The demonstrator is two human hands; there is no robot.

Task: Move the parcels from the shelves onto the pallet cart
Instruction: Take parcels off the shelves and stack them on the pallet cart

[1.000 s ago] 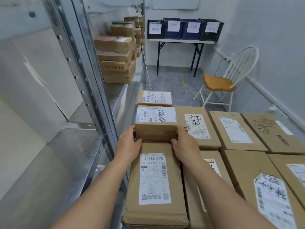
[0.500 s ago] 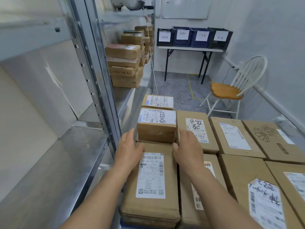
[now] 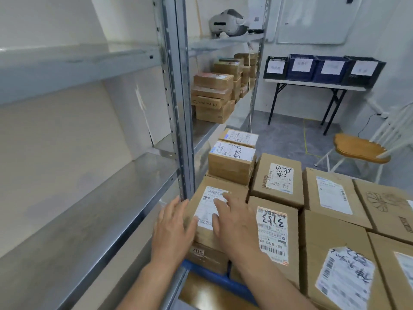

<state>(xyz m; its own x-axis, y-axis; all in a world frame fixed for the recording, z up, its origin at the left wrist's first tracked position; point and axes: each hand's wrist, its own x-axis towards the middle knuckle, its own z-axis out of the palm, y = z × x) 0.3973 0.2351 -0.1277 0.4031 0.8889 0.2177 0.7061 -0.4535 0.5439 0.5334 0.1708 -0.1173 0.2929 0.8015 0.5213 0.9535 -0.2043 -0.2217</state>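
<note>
Cardboard parcel (image 3: pixel 206 206) sits stacked on cart (image 3: pixel 214 276), near-left corner. Our left grip (image 3: pixel 172 231) touches its side, right grip (image 3: pixel 234 224) flat on top, neither clasping. Stiff, probably light; we'd hold opposite sides.

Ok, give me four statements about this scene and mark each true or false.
1. The left hand and right hand are at the near-left parcel, fingers straight. True.
2. No parcels are on the shelving. False: a stack of parcels sits on the far shelf.
3. Four crates stand on the folding table. True.
4. The headset lies on that table. False: it lies on an upper shelf.
</note>
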